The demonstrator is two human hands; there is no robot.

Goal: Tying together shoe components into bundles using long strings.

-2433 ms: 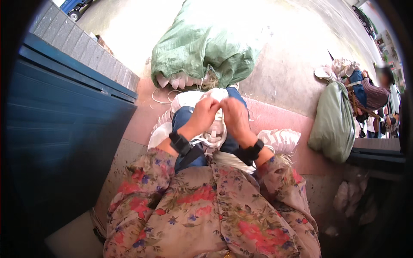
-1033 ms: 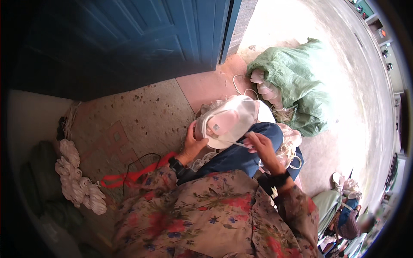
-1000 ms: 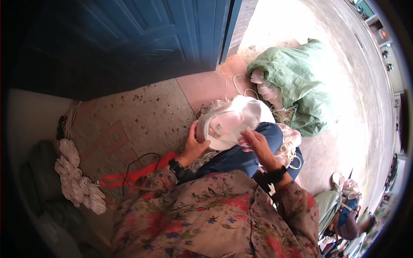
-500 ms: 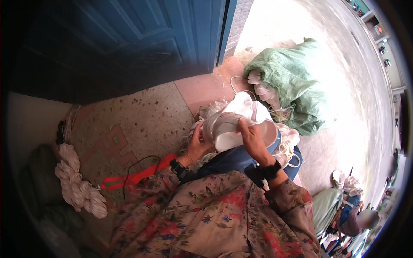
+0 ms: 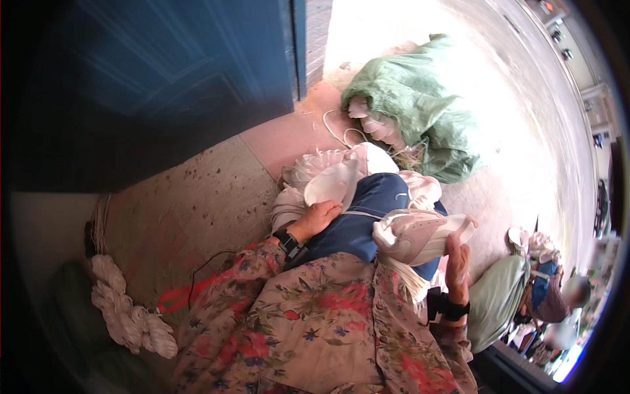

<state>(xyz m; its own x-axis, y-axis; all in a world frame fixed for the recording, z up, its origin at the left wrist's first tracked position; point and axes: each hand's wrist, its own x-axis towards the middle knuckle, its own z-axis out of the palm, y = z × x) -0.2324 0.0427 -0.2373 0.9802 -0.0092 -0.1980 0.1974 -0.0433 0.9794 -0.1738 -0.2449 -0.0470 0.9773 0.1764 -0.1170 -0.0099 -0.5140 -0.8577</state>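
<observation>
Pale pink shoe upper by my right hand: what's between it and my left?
Head view: a blue trouser leg, crossed by a thin white cord, lies between left hand and shoe upper.

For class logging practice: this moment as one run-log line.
left hand: touching curved white piece | right hand: touching pale pink shoe upper | ahead: green plastic sack

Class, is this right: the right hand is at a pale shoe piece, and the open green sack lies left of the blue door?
No: the head view shows the open green sack right of the blue door. The right hand is at a pale shoe piece.
</observation>
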